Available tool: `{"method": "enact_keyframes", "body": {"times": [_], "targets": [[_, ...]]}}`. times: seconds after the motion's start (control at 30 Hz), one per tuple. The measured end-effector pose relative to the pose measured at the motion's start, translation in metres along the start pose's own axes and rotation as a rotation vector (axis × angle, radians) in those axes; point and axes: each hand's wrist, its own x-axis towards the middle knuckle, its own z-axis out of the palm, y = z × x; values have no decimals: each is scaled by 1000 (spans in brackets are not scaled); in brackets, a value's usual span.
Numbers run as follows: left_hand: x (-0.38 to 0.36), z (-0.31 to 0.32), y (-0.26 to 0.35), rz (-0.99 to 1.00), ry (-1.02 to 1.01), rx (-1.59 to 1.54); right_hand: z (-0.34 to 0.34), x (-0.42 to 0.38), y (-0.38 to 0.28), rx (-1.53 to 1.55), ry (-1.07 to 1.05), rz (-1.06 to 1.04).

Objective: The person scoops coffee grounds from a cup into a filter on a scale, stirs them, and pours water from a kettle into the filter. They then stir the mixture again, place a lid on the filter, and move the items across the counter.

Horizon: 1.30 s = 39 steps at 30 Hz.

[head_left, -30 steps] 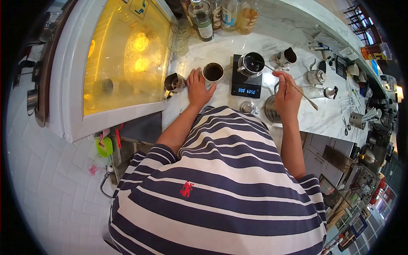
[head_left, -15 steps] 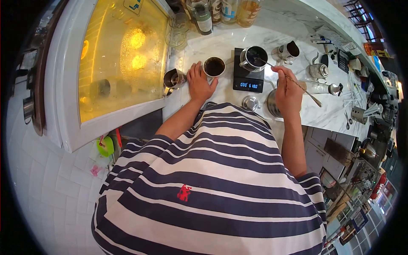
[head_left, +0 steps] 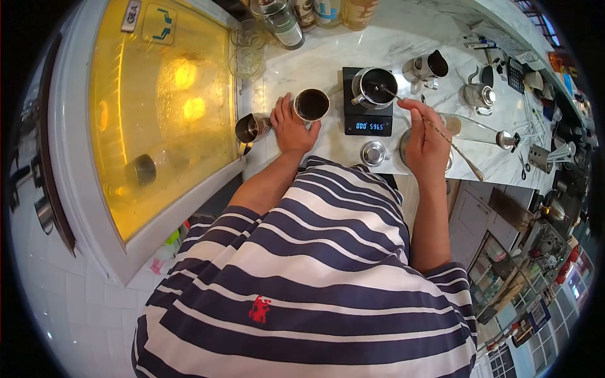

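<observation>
My right hand (head_left: 426,135) is closed on a long bar spoon (head_left: 459,155) with a twisted handle. One end of the spoon dips into dark liquid in a metal pitcher (head_left: 358,88), which stands on a black digital scale (head_left: 367,125) with blue digits. My left hand (head_left: 294,131) rests low on the counter around the near left side of a cup (head_left: 312,119) of dark liquid, its thumb and fingers on either side. To the left of that hand is a small metal milk jug (head_left: 251,128). A round silver lid or cap (head_left: 373,153) lies before the scale.
A yellow-lit glass case (head_left: 170,113) borders the left side. Bottles (head_left: 287,28) and stacked glasses (head_left: 247,50) stand at the back. Another pitcher (head_left: 423,65), a kettle (head_left: 478,96), a lying glass bottle (head_left: 476,129) and a calculator (head_left: 515,75) occupy the right of the marble counter.
The view has shifted slightly, showing more of the glass case. The scale's reading has dropped from about 618.0 to 596.5. Both hands keep their places, with the spoon still in the pitcher.
</observation>
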Motion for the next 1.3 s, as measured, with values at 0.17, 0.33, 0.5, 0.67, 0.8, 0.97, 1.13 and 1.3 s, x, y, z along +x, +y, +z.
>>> {"method": "enact_keyframes", "body": {"times": [0.17,0.33,0.5,0.67,0.8,0.97,1.13,1.3], "targets": [[2,-1,-1,-9,-40,12,-10,0,0,13,33,163],[3,-1,-1,-10,-71,40,0,-5,-3,31,35,38],[4,-2,1,-23,-82,48,-9,-2,-9,-6,43,219],[5,-2,1,-44,-78,-5,-5,-6,-9,-21,46,99],[3,-3,0,-6,-99,83,2,-1,-11,-32,45,143],[6,-7,3,-37,-92,21,-5,-12,0,2,85,147],[4,-7,3,-31,-93,36,4,1,-12,-71,39,79],[4,-6,4,-22,-90,57,-9,-9,-9,-91,56,74]]}}
